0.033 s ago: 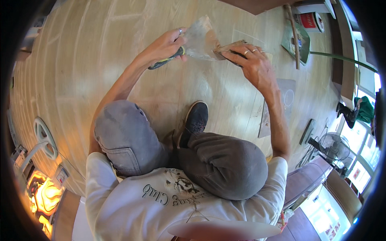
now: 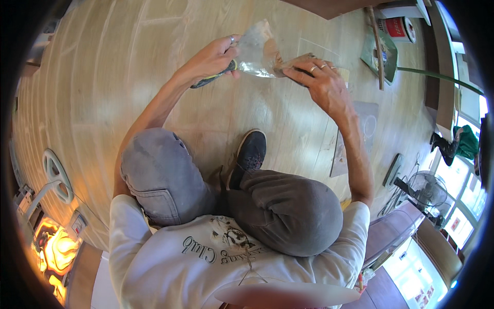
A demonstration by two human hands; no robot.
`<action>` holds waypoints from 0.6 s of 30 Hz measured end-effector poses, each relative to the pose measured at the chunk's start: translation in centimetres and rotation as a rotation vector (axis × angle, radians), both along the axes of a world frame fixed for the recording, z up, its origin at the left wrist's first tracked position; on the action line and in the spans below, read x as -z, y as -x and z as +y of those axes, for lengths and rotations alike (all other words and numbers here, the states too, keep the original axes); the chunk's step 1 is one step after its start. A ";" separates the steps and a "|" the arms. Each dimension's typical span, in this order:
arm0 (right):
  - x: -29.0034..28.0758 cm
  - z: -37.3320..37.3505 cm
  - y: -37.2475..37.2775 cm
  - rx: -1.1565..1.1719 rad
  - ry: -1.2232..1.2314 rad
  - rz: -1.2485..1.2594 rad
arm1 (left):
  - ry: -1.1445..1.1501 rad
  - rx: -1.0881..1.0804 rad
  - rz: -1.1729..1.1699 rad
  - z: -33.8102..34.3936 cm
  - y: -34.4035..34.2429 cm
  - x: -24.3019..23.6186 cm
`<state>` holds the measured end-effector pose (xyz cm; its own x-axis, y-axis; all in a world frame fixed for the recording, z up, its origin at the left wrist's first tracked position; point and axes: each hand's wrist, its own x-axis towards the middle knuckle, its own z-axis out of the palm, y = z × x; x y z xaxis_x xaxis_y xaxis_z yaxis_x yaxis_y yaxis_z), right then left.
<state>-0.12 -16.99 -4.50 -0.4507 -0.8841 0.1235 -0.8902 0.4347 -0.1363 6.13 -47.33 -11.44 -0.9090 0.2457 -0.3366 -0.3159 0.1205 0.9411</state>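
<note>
My left hand (image 2: 216, 59) grips the black and yellow-green handle (image 2: 206, 80) of a wide metal scraper, whose pale, brown-smudged blade (image 2: 254, 46) points away from me above the wooden floor (image 2: 98, 77). My right hand (image 2: 324, 82) is closed on a narrower scraper (image 2: 301, 59), its working edge touching or very near the right side of the wide blade, where brown residue shows. Both sets of fingers are wrapped or pressed round their tools. One dark shoe (image 2: 247, 159) rests on the floor between my bent knees.
At upper right lie a green dustpan (image 2: 373, 59), a wooden stick (image 2: 379, 62) and a red-labelled can (image 2: 399, 28). A grey board (image 2: 360, 139) lies beside my right forearm. A fan (image 2: 429, 188) with cables stands at right, a grey stand (image 2: 56, 175) at left.
The wide blade has tilted slightly and now shines along its lower edge. My right hand and the narrower scraper have shifted very slightly.
</note>
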 end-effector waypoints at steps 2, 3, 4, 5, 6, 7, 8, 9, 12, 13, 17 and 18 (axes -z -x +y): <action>1.6 1.1 0.4 -0.052 -0.082 -0.059 | 0.022 -0.052 -0.035 0.3 -0.3 0.8; 2.2 1.8 1.1 -0.035 -0.103 -0.130 | 0.032 -0.075 -0.052 0.5 -0.3 1.2; 3.1 2.4 2.2 -0.017 -0.123 -0.202 | 0.068 -0.093 -0.047 0.3 -0.2 1.5; 4.0 3.2 3.3 0.006 -0.143 -0.278 | 0.103 -0.105 -0.046 0.0 -0.2 1.9; 5.0 4.0 5.1 0.074 -0.110 -0.333 | 0.135 -0.110 -0.044 -0.1 -0.1 2.3; 7.4 4.5 8.4 0.163 -0.059 -0.291 | 0.122 -0.112 -0.046 -0.6 0.8 2.6; 10.1 5.5 10.9 0.264 -0.021 -0.260 | 0.096 -0.101 -0.061 -0.5 1.1 2.9; 12.5 5.5 13.4 0.349 -0.001 -0.262 | 0.081 -0.096 -0.077 -0.8 1.2 2.9; 21.0 6.5 20.2 0.479 0.075 -0.153 | 0.080 -0.112 -0.138 -0.8 1.0 4.4; 23.7 7.2 21.6 0.534 0.043 -0.129 | 0.080 -0.096 -0.147 -0.8 0.9 4.6; 26.6 7.1 22.6 0.564 -0.034 -0.016 | 0.058 -0.090 -0.158 -0.7 1.0 4.4; 26.5 6.5 21.5 0.528 -0.039 0.010 | 0.049 -0.100 -0.159 -0.9 0.8 4.3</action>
<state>-21.59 -10.48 -30.95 -0.8348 -0.5410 0.1021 -0.5498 0.8288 -0.1038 5.37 -48.24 -15.72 -0.8624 0.1362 -0.4876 -0.4732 0.1257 0.8719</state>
